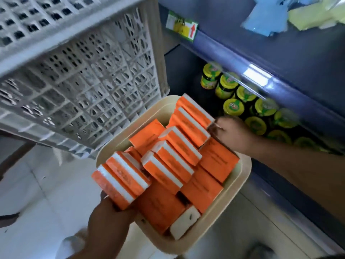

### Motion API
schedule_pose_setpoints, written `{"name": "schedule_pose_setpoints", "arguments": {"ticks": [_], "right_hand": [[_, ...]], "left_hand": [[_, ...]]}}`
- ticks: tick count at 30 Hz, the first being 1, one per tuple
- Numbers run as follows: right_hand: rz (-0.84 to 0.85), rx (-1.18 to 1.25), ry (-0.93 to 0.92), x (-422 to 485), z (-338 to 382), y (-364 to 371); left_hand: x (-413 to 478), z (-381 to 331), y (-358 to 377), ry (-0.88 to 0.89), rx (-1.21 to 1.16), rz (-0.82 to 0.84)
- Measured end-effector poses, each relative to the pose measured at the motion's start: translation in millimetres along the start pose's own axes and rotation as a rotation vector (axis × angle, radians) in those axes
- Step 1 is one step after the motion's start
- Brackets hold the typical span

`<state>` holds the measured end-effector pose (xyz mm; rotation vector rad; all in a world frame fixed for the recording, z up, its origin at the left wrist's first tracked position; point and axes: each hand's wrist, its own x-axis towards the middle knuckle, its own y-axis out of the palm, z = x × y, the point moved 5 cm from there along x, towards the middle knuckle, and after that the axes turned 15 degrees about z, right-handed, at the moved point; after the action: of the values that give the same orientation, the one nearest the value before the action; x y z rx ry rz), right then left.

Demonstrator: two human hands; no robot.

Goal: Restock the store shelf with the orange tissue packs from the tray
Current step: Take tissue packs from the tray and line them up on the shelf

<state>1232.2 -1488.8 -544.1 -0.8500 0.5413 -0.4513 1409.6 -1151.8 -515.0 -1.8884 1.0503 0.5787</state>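
Note:
A cream tray [240,186] holds several orange tissue packs [217,161] with white stripes, piled loosely. My left hand [110,212] is at the tray's near left edge, under two packs [121,180] that overhang the rim; it appears to support the tray and those packs. My right hand [231,131] reaches across from the right and grips the end of the two packs [194,116] at the tray's far side, which stand on edge. The blue store shelf [261,75] runs along the right.
Jars with yellow-green lids [233,106] fill the lower shelf level just beyond my right hand. A grey perforated plastic crate [78,75] stands at the upper left, touching the tray's far corner. A price tag [182,26] sticks on the shelf rail. White tiled floor lies below.

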Motion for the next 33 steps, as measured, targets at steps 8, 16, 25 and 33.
{"name": "schedule_pose_setpoints", "arguments": {"ticks": [8,16,25,33], "right_hand": [[0.085,0.0,0.242,-15.2,23.6,-42.7],[0.029,-0.029,0.248,-43.9,87.8,-86.9],[-0.036,-0.092,0.254,-85.4,108.4,-102.8],[0.072,-0.02,0.217,-37.1,92.6,-89.6]], "left_hand": [[-29.4,-8.2,2.8,-0.041,-0.123,0.196],[-90.0,-35.1,10.3,-0.091,-0.139,0.39],[-132.7,-165.8,26.1,0.711,0.687,0.129],[-26.6,-221.4,9.2,0.843,0.975,-0.017]]}}
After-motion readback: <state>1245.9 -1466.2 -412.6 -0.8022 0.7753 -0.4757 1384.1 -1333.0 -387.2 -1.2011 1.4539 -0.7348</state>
